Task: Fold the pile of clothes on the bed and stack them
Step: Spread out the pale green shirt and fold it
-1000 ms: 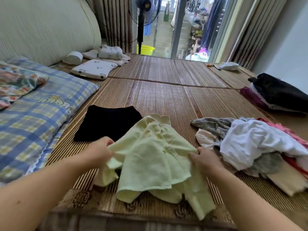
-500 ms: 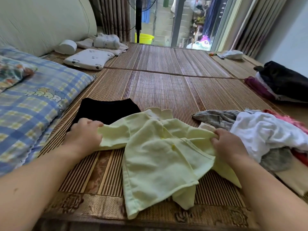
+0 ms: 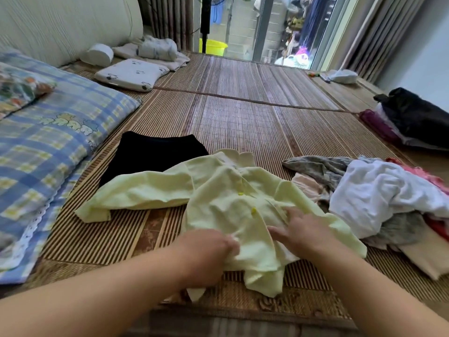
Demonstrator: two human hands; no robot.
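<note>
Shirt on mat

The pale yellow shirt [image 3: 218, 190] is laid on the woven mat [image 3: 243, 117] between a folded black garment [image 3: 150, 154] and the unfolded pile [image 3: 379, 198]. Its front is gripped by the left hand [image 3: 209, 254] and pressed by the flat right hand [image 3: 301, 232].

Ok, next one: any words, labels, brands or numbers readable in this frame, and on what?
No text reads clearly.
On the blue plaid bedding: cartoon print with a small mark beside it, too blurred to read.
On the white pillow: small dark motifs, too blurred to tell.
On the pale yellow shirt: no print or label showing.
</note>
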